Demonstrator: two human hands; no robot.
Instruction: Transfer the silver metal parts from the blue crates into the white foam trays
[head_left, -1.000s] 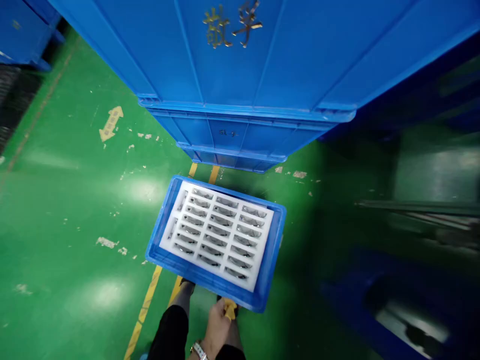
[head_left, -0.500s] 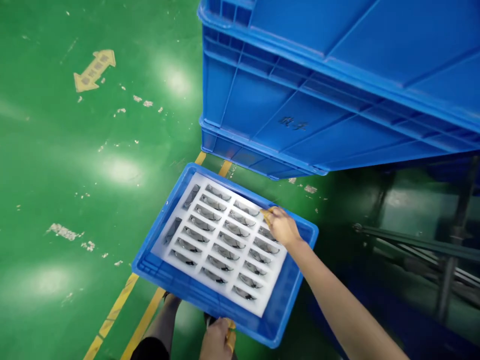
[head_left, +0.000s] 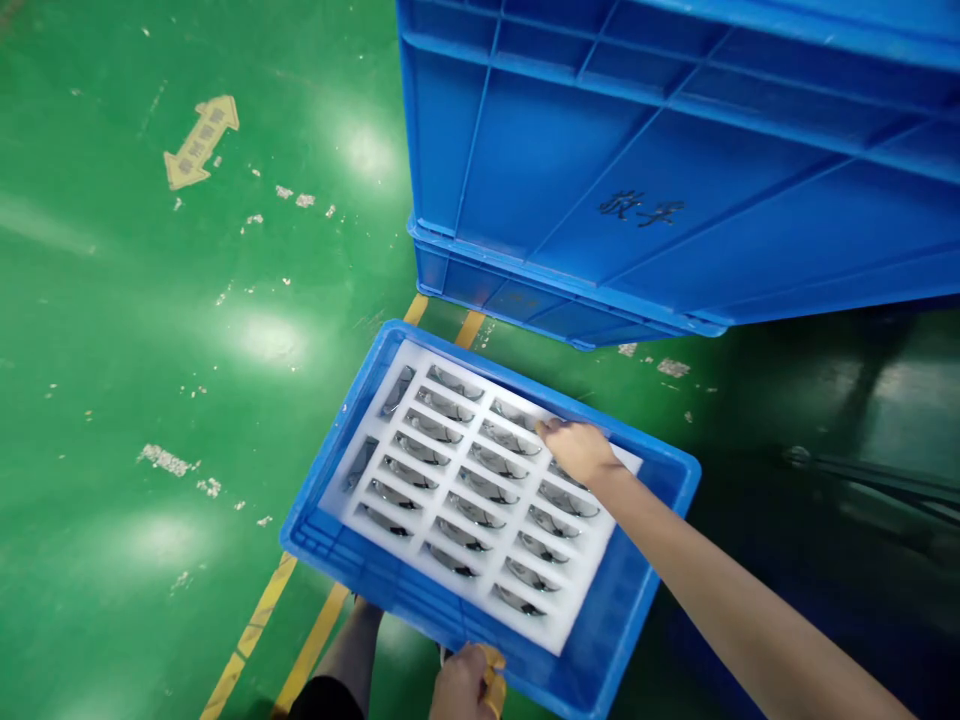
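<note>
A shallow blue plastic crate (head_left: 330, 455) holds a white foam insert (head_left: 559, 640). Curved, dark see-through pieces (head_left: 487, 487), like lenses, stand in rows in its slots. My right hand (head_left: 577, 450) reaches over the crate to the insert's far side, fingers curled down among the pieces. What it pinches, if anything, is hidden. At the crate's near edge, my left hand (head_left: 466, 682) is closed at the rim, with yellow covers on its fingers; part of it is cut off by the frame.
Large blue bins (head_left: 540, 150) are stacked just beyond the crate. Yellow floor lines (head_left: 255, 620) run beneath it across the green floor (head_left: 225, 420). A dark metal bar (head_left: 885, 475) lies at the right. A bare leg (head_left: 349, 645) shows below the crate.
The crate and both hands sit further right in view and look slightly larger; the bin stack has shifted too. My right hand stays at the same part of the insert.
</note>
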